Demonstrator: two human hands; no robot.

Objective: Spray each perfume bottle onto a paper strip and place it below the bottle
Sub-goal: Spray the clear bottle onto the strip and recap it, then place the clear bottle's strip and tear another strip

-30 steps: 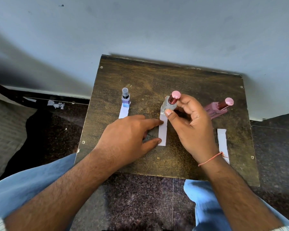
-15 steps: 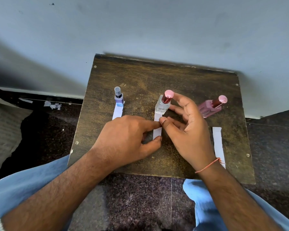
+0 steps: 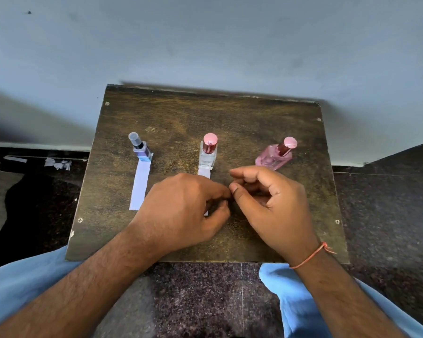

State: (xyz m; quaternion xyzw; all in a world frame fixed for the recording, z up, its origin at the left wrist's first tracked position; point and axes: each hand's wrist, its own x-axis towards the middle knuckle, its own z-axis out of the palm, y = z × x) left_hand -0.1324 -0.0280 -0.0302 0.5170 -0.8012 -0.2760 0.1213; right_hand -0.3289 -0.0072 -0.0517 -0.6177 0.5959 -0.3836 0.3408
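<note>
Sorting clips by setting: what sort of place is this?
Probably a room in a home rather than a shop or lab: a small worn wooden table pushed against a plain painted wall, on a dark speckled stone floor.

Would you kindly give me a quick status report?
Left hand on middle strip below clear bottle. Right hand curled, empty. Pink bottle: no strip visible.
</note>
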